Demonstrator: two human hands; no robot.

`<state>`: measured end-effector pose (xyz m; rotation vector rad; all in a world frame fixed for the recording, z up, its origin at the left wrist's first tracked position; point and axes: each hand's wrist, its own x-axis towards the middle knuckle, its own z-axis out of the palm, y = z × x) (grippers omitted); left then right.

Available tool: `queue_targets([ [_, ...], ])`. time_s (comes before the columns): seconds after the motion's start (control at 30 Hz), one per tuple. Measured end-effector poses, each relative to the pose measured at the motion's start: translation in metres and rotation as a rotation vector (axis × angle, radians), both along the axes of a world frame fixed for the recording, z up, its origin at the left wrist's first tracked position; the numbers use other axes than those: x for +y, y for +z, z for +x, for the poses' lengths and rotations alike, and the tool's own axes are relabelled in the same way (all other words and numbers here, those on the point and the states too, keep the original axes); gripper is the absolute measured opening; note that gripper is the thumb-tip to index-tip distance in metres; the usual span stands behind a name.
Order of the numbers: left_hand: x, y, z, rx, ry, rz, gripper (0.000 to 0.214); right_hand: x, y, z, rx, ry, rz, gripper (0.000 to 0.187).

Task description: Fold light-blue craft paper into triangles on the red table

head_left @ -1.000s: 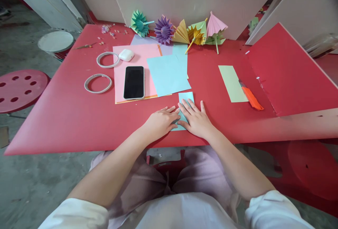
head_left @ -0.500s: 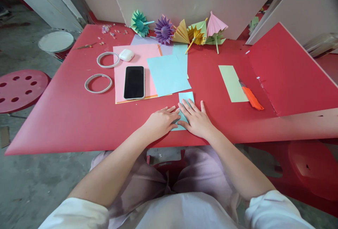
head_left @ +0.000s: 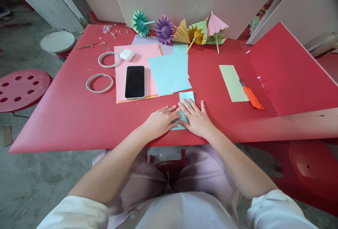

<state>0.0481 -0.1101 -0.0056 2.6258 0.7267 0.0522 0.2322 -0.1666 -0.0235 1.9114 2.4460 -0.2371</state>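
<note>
A narrow folded piece of light blue paper (head_left: 186, 96) lies near the front edge of the red table (head_left: 126, 123). My right hand (head_left: 194, 117) rests flat on it with the fingers spread. On its left edge lies my left hand (head_left: 164, 119), palm down, fingers stretched out and touching the paper. The lower middle of the paper is partly hidden under both hands. Just behind it is a larger light blue sheet (head_left: 169, 74), overlapping pink paper (head_left: 121, 81) that bears a black-screened phone (head_left: 135, 82).
Two rolls of tape (head_left: 99, 83) and a white earbud case (head_left: 127, 55) are at the left. Paper umbrellas (head_left: 165, 30) line the back. An orange utility knife (head_left: 252, 97) overlaps a pale green paper strip (head_left: 232, 83) at the right, near a raised red board (head_left: 293, 77).
The view has shifted very slightly. Both hands stay in the same place on the folded blue paper.
</note>
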Motion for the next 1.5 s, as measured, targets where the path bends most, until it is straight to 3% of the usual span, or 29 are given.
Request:
queue_targets([
  [0.17, 0.0, 0.0, -0.02, -0.023, -0.109, -0.026, 0.031, 0.001, -0.002, 0.0, -0.005, -0.002, 0.013, 0.07],
  [0.33, -0.026, 0.003, -0.054, -0.008, -0.132, 0.083, 0.037, 0.001, -0.003, 0.002, 0.002, 0.005, 0.005, 0.068],
  [0.5, -0.066, 0.012, -0.087, -0.055, 0.0, 0.158, 0.028, 0.001, -0.004, 0.002, 0.0, 0.006, 0.003, 0.069],
  [0.6, -0.072, 0.015, -0.093, -0.182, 0.131, 0.207, 0.019, 0.001, -0.004, 0.002, -0.001, 0.011, 0.007, 0.069],
  [0.7, -0.054, 0.015, -0.08, -0.237, 0.26, 0.277, 0.021, 0.001, -0.004, 0.002, -0.004, 0.011, 0.015, 0.068],
  [0.87, -0.016, 0.003, -0.023, -0.116, 0.168, 0.351, 0.035, 0.001, -0.004, 0.001, 0.007, 0.002, 0.04, 0.071],
  [0.93, -0.011, -0.002, -0.003, -0.031, 0.131, 0.389, 0.035, 0.0, -0.004, 0.0, 0.012, 0.002, 0.05, 0.072],
  [1.07, -0.014, -0.008, 0.02, 0.065, 0.195, 0.455, 0.038, 0.0, -0.004, -0.001, 0.019, -0.006, 0.055, 0.072],
  [1.3, -0.019, -0.011, 0.019, 0.081, 0.227, 0.489, 0.036, 0.0, -0.009, 0.001, 0.031, -0.006, 0.075, 0.066],
  [1.5, -0.046, -0.01, -0.016, 0.105, 0.229, 0.515, 0.037, 0.001, -0.011, 0.002, 0.04, 0.0, 0.067, 0.072],
])
